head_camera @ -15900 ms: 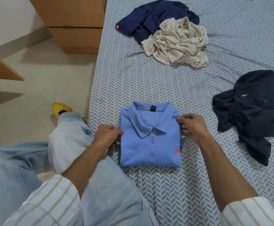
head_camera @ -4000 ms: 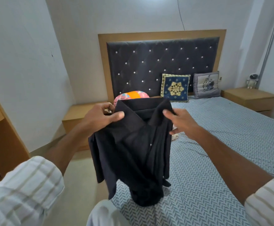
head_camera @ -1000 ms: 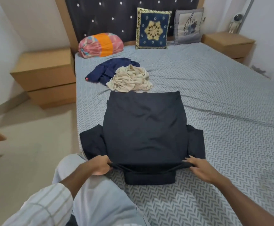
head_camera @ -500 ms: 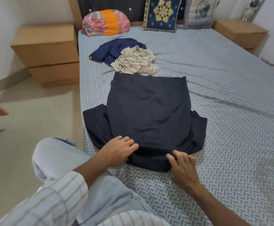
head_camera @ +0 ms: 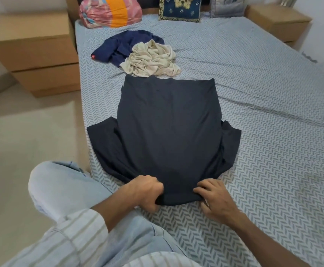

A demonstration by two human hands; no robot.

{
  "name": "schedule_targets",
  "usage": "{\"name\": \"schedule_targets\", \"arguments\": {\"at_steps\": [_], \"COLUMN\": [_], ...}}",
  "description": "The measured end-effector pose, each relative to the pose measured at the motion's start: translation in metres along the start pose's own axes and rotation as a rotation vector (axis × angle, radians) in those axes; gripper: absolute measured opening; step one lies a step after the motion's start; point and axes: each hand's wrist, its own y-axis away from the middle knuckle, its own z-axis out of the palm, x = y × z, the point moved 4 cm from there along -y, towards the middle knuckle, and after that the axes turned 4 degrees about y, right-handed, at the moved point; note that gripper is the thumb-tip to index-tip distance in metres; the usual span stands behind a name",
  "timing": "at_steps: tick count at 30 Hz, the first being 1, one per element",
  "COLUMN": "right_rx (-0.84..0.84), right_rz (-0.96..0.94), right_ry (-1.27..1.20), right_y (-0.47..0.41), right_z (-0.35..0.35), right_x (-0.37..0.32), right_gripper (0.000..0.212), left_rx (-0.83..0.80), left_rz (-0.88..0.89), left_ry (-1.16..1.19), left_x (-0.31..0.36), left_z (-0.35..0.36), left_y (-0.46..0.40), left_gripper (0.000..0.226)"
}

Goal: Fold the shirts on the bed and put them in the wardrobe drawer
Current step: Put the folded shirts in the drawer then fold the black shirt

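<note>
At the far left stands a bedside cabinet [head_camera: 36, 53], which is no wardrobe, and no wardrobe drawer shows anywhere in this view, so you cannot judge from here what has already been stowed. Your knee [head_camera: 61, 187] sits against the bed's left edge. On the bed [head_camera: 273, 112], toward the pillows, a blue shirt [head_camera: 118, 47] lies crumpled, and a beige shirt [head_camera: 151, 58] is bunched partly on top of it, its near edge touching the far hem of the dark shirt [head_camera: 167, 132]; neither of these two is folded yet. The dark shirt is the one in hand: it lies spread flat, back up, collar end toward you, both sleeves out to the sides and not yet turned in. Your left hand [head_camera: 147, 191] is curled round the near edge of the dark shirt at the left of the collar, fingers tucked under the cloth, and your right hand [head_camera: 215, 199] pinches the same edge at the right, fingers bent onto the fabric. So this shirt appears to be at the laying-out and straightening stage, with its folding proper not begun. What is left, as far as you can see: fold in the sleeves and sides of the dark shirt, fold it up, then do the blue and beige shirts, and carry them all to the drawer. Two more pillows [head_camera: 178, 8] and another cabinet [head_camera: 278, 22] sit at the right.
</note>
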Motion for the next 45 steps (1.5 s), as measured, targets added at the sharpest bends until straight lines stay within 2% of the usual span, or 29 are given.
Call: {"name": "schedule_targets", "arguments": {"at_steps": [3, 6, 8, 10, 13, 15, 18, 22, 26, 30, 32, 34, 37, 39, 41, 44, 45], "right_rx": [-0.027, 0.14, 0.281, 0.337, 0.261, 0.262, 0.276, 0.327, 0.348, 0.408, 0.502, 0.672, 0.906, 0.921, 0.899, 0.786, 0.752], "right_rz": [-0.013, 0.137, 0.37, 0.701, 1.244, 1.402, 1.437, 1.507, 1.571, 1.546, 1.518, 1.53, 1.618, 1.681, 1.678, 1.613, 1.593], "right_ry": [-0.055, -0.251, -0.331, -0.405, -0.642, -0.878, -1.114, -1.084, -0.994, -1.029, -1.017, -1.017, -1.013, -1.029, -1.136, -1.325, -1.317], "right_y": [0.006, 0.001, -0.008, -0.019, -0.028, -0.038, -0.061, -0.082, -0.093, -0.093, -0.078, -0.05, 0.003, 0.028, 0.03, 0.021, 0.023], "right_z": [0.005, -0.009, -0.021, -0.027, -0.016, -0.008, -0.002, 0.003, 0.004, -0.011, -0.026, -0.04, -0.043, -0.036, -0.033, -0.034, -0.034], "right_x": [0.003, 0.026, 0.051, 0.081, 0.142, 0.171, 0.197, 0.231, 0.247, 0.251, 0.257, 0.257, 0.253, 0.249, 0.249, 0.26, 0.267], "right_gripper": [0.044, 0.051, 0.047, 0.034, 0.034, 0.031, 0.018, 0.022, 0.037, 0.017, 0.013, 0.008, 0.011, 0.009, 0.018, 0.019, 0.021], "left_rx": [-0.058, -0.018, 0.09, 0.203, 0.251, 0.24, 0.237, 0.213, 0.159, 0.108, 0.1, 0.092, 0.088, 0.111, 0.1, 0.024, 0.004], "left_rz": [-0.038, -0.061, -0.056, -0.021, 0.048, 0.061, -0.015, -0.087, -0.187, -0.17, -0.144, -0.122, -0.131, -0.14, -0.144, -0.127, -0.122], "left_ry": [0.097, 0.201, 0.227, 0.285, 0.426, 0.513, 0.684, 0.634, 0.705, 0.705, 0.736, 0.774, 0.764, 0.697, 0.649, 0.618, 0.599], "left_x": [-0.001, -0.004, -0.007, -0.002, 0.022, 0.042, 0.066, 0.086, 0.077, 0.076, 0.075, 0.076, 0.087, 0.094, 0.095, 0.093, 0.092], "left_z": [0.003, -0.002, -0.011, -0.022, -0.035, -0.038, -0.032, -0.018, -0.014, -0.023, -0.026, -0.027, -0.021, -0.02, -0.021, -0.024, -0.026], "left_y": [-0.004, -0.013, -0.024, -0.041, -0.076, -0.101, -0.129, -0.149, -0.16, -0.163, -0.162, -0.159, -0.16, -0.162, -0.163, -0.166, -0.167], "left_gripper": [0.032, 0.042, 0.042, 0.035, 0.023, 0.02, 0.027, 0.046, 0.034, 0.006, 0.005, 0.012, 0.009, 0.008, 0.008, 0.005, 0.005]}}
